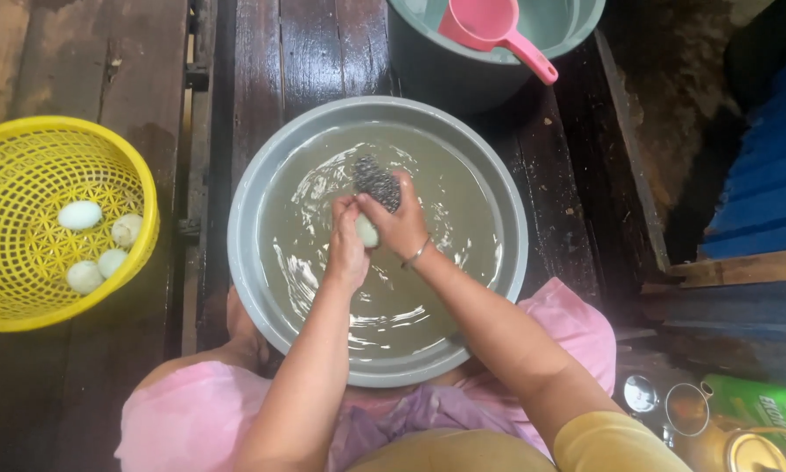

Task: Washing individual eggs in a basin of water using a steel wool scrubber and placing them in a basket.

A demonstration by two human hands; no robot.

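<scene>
Over the grey basin [262,288] of murky water, the left hand [347,247] gripped a pale egg [367,232] while the right hand [399,223] clutched a steel scourer [376,182] against it; four eggs [100,245] lay in the yellow basket [26,306] nearby.

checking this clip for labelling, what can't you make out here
- Egg, head view: mostly covered by the left hand and right hand.
- Basin bottom: hidden by murky water.
- Upper bucket: cut off by the top edge.
- Metal pots: cut off at the bottom right corner.
</scene>
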